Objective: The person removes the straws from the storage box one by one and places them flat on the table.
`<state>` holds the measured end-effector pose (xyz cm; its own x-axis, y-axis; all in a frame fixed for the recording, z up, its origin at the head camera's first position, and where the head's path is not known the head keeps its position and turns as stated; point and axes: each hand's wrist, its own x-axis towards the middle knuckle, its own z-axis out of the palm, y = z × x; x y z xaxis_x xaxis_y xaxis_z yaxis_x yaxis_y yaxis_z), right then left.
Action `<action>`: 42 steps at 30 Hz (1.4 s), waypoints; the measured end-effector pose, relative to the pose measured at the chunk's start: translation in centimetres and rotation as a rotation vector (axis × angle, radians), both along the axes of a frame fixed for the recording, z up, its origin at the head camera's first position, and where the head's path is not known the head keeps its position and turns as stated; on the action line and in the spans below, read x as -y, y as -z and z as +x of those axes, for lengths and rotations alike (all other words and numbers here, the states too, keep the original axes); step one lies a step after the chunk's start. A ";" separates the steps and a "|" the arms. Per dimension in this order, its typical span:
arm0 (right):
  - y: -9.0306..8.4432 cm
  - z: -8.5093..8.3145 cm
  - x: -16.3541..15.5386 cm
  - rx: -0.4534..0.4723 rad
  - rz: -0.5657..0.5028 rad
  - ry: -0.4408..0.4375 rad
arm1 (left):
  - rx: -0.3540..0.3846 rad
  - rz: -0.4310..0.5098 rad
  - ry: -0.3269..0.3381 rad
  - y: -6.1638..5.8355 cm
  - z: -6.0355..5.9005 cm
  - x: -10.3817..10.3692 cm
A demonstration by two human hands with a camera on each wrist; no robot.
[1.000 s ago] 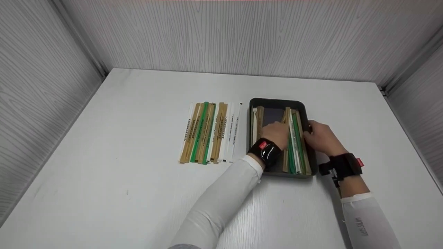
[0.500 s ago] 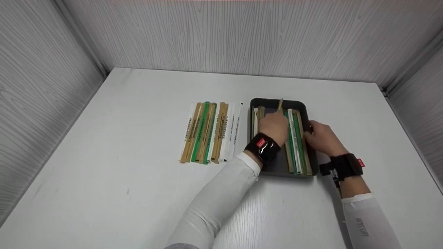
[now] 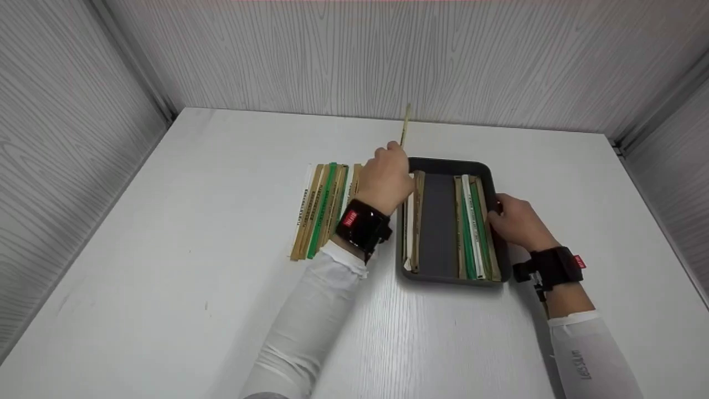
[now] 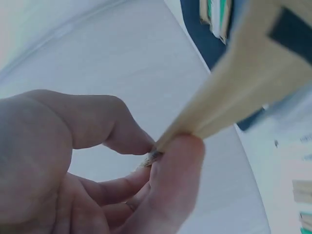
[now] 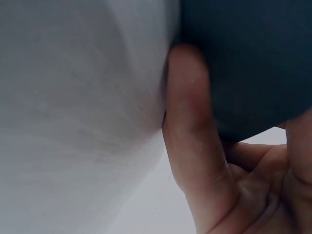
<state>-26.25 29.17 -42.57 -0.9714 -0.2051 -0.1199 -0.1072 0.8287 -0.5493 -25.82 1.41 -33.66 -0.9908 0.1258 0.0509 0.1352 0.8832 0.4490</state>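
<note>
We saw a brown paper stick (image 3: 406,124) raised near the far left corner of the tray (image 3: 439,233), pinched by the left hand (image 3: 385,176); the right hand (image 3: 518,224) gripped the tray's right side on the table (image 3: 166,277).

Grey wood-grain walls (image 3: 266,55) on three sides; white table (image 3: 144,233), soft sheen.

There's a lane down the tray's (image 3: 438,233) middle (packets (image 3: 474,227) both sides)! Right hand (image 3: 518,223) blocks its right rim. Wide room, counter's (image 3: 149,260) left.
</note>
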 end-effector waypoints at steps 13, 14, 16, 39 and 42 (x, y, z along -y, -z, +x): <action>-0.1 -0.1 -0.1 0.021 -0.012 0.007 | 0.080 -0.106 -0.019 5.5 -0.4 2.4; -0.1 -0.1 0.0 0.022 -0.013 0.008 | 0.072 -0.124 -0.016 5.9 -0.4 2.4; -0.1 -0.2 0.0 0.027 -0.013 0.009 | 0.052 -0.153 -0.016 6.6 -0.2 2.2; -0.3 -0.1 0.2 0.031 0.003 0.016 | 0.053 -0.243 -0.035 6.7 -0.1 1.4; -0.3 -0.1 0.2 0.034 0.005 0.016 | 0.058 -0.208 -0.015 5.2 -0.2 0.8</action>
<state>-26.30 29.02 -42.27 -0.9698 -0.1892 -0.1542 -0.0753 0.8327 -0.5485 -26.05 0.57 -38.89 -0.9931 0.1132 -0.0320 0.1009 0.9595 0.2632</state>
